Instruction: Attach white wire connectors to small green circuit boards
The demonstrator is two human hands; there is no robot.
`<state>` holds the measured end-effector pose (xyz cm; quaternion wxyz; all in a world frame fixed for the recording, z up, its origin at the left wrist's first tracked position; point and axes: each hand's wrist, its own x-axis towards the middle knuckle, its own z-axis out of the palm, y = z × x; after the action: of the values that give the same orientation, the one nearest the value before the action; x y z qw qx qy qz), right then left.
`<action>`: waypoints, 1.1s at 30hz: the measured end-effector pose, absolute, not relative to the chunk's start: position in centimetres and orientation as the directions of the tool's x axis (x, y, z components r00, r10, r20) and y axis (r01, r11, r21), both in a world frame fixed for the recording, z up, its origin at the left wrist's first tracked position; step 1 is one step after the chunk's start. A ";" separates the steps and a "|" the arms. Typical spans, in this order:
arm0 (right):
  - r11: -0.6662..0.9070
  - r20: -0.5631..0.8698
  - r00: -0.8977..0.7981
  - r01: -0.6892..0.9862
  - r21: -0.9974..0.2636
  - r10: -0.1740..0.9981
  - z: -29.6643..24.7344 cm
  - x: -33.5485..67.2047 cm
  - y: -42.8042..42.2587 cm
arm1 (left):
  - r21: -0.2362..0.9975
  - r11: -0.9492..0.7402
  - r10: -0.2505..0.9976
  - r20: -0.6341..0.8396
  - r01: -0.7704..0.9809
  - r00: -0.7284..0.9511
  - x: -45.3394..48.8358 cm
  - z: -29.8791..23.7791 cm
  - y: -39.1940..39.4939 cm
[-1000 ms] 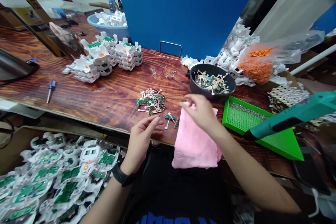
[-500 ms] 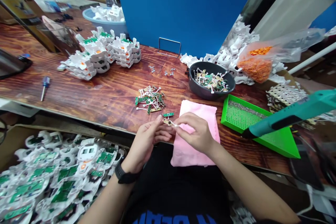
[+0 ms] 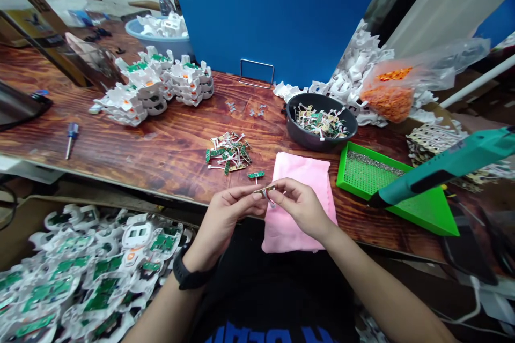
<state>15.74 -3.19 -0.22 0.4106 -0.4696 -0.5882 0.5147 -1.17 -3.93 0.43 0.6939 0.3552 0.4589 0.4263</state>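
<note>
Between my two hands is a small circuit board (image 3: 263, 190) with a short wire lead hanging from it. My left hand (image 3: 237, 204) pinches its left end. The fingers of my right hand (image 3: 300, 206) close on its right end, above a folded pink cloth (image 3: 300, 166). Just beyond my fingertips another small green circuit board (image 3: 256, 175) lies on the table. Farther off is a loose pile of wired circuit boards (image 3: 228, 153). A black bowl (image 3: 319, 142) at the back right holds many more of them.
A green tray (image 3: 344, 171) of small metal parts stands at right, with a teal electric screwdriver (image 3: 438, 169) above it. Stacked white housings (image 3: 148, 86) and a small screwdriver (image 3: 71, 139) are at left. A box of white housings (image 3: 100, 273) sits below the table edge (image 3: 120, 181).
My right hand has shifted from the white wire end to the board's right end. The board now lies level between both hands, its lead hanging down.
</note>
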 end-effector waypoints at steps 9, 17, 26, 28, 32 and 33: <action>-0.052 -0.061 -0.202 0.047 -0.998 0.977 0.0 16.2 -3.2 | 0.942 0.309 0.937 -0.278 -0.131 0.210 -0.9 0.9 -4.2; -0.099 -0.100 -0.206 0.013 -0.995 0.973 -0.1 16.1 -3.0 | 0.945 0.297 0.943 -0.267 -0.137 0.199 -0.9 0.8 -4.2; 0.179 0.252 0.188 0.335 -0.925 0.949 2.9 19.7 2.7 | 0.933 0.299 0.953 -0.284 -0.202 0.102 -1.0 0.4 -4.0; 0.162 0.392 0.305 0.573 -0.803 0.868 3.6 21.4 5.0 | 0.940 0.287 0.958 -0.282 -0.186 0.051 -1.3 0.1 -4.0; 0.137 0.572 0.148 0.895 -0.424 0.807 3.0 21.4 6.1 | 0.950 0.269 0.959 -0.280 -0.161 -0.049 -2.2 -0.4 -3.7; 0.212 0.550 0.029 0.905 -0.368 0.835 2.5 20.6 5.6 | 0.951 0.265 0.958 -0.278 -0.157 -0.068 -2.4 -0.6 -3.6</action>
<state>20.63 5.61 2.46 0.3502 -0.6258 -0.6951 -0.0506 -2.39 -3.60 -0.56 0.5767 0.3655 0.5477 0.4836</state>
